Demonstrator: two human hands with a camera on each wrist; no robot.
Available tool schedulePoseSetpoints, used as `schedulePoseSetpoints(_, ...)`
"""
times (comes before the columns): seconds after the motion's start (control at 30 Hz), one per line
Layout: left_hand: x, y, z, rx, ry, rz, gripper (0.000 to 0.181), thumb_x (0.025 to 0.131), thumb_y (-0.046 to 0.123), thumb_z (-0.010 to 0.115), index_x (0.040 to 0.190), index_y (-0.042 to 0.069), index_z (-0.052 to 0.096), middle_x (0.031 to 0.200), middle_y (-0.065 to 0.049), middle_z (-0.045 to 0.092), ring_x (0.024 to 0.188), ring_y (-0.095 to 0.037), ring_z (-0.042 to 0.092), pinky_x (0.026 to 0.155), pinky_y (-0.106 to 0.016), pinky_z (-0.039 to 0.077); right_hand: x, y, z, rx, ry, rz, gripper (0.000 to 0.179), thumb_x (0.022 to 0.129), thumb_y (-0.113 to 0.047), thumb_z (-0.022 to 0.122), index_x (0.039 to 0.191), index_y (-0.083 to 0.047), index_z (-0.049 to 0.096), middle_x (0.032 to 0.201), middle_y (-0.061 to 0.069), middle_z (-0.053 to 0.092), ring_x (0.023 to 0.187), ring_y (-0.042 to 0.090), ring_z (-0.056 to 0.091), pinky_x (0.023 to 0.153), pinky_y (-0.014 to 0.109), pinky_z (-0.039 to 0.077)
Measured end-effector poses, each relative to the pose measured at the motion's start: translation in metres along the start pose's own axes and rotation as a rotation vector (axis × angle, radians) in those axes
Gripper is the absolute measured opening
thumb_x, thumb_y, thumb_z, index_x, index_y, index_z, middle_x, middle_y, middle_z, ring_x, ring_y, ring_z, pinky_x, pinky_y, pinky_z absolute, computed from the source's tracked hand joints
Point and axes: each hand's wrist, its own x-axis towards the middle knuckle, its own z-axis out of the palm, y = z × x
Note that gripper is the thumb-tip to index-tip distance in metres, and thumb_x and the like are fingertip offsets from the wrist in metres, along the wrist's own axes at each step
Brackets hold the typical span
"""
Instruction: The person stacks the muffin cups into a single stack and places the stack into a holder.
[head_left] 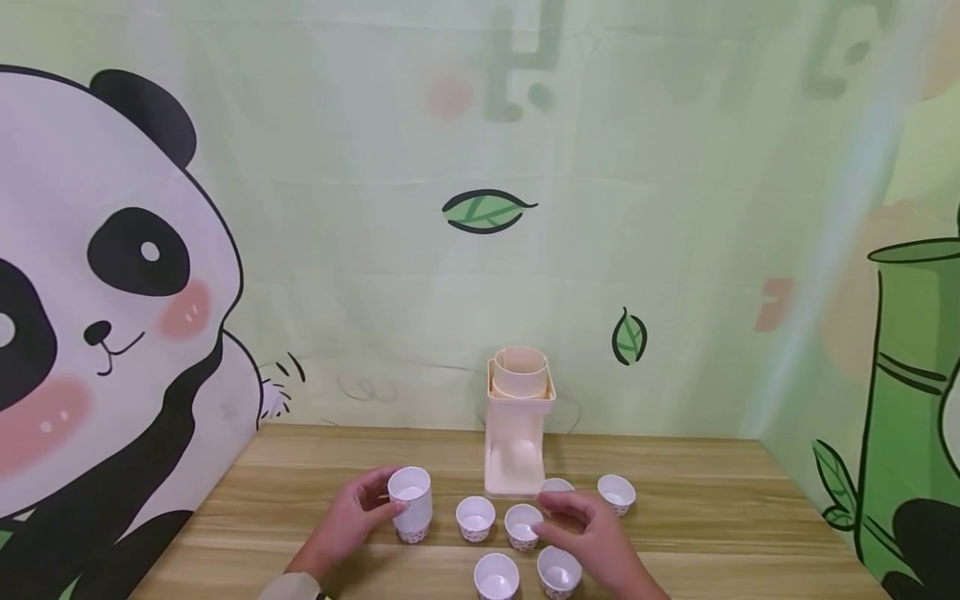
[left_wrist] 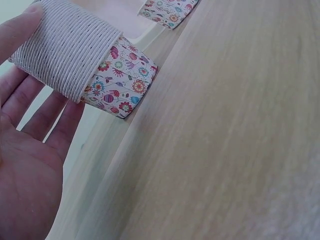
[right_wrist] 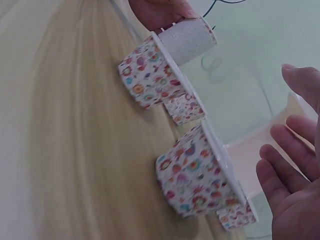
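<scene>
My left hand (head_left: 351, 518) grips a tall stack of nested white paper cups (head_left: 412, 507), which stands upright on the table. The left wrist view shows the many rims of this stack (left_wrist: 70, 50) and a flowered bottom cup, with the thumb on one side and fingers on the other. My right hand (head_left: 592, 533) hovers by a single cup (head_left: 521, 529), its thumb tip near the rim in the head view. Seen from the right wrist, the fingers (right_wrist: 287, 155) are loosely bent and hold nothing. Two nearer flowered cups (right_wrist: 150, 75) stand upright beside it.
A pale pink dispenser-like stand (head_left: 516, 429) with a round top stands at the back. Other single cups sit around: one left of centre (head_left: 476, 521), two in front (head_left: 497, 575), one at the right (head_left: 617, 493), and one partly hidden behind the right hand (head_left: 557, 485).
</scene>
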Motion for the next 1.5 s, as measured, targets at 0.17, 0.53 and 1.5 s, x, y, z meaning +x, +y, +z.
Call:
schedulePoseSetpoints(0.17, 0.000, 0.002, 0.001, 0.005, 0.004, -0.002, 0.057, 0.090, 0.017, 0.078, 0.140, -0.001, 0.056, 0.128, -0.022, 0.068, 0.110, -0.012, 0.067, 0.095, -0.019, 0.052, -0.008, 0.005, -0.004, -0.012, 0.044, 0.038, 0.042, 0.085, -0.013, 0.083, 0.121, 0.004, 0.070, 0.126, 0.024, 0.069, 0.115, 0.014, 0.068, 0.102, 0.026, 0.054)
schedulePoseSetpoints(0.53, -0.001, 0.000, 0.001, -0.001, -0.004, 0.004, 0.058, 0.091, 0.017, 0.078, 0.141, -0.001, 0.055, 0.129, -0.023, 0.067, 0.112, -0.013, 0.067, 0.096, -0.019, 0.051, -0.021, 0.019, -0.008, -0.021, 0.075, 0.114, 0.046, 0.082, -0.017, 0.086, 0.121, 0.000, 0.071, 0.127, 0.017, 0.071, 0.116, 0.012, 0.066, 0.101, 0.021, 0.051)
schedulePoseSetpoints(1.5, 0.000, 0.000, 0.001, -0.005, -0.001, 0.001, 0.059, 0.090, 0.018, 0.079, 0.141, -0.001, 0.056, 0.130, -0.022, 0.067, 0.112, -0.011, 0.066, 0.096, -0.019, 0.051, -0.034, 0.029, -0.015, 0.097, -0.135, 0.185, 0.070, 0.080, -0.011, 0.087, 0.136, 0.015, 0.053, 0.134, 0.031, 0.062, 0.123, 0.036, 0.063, 0.094, 0.019, 0.053)
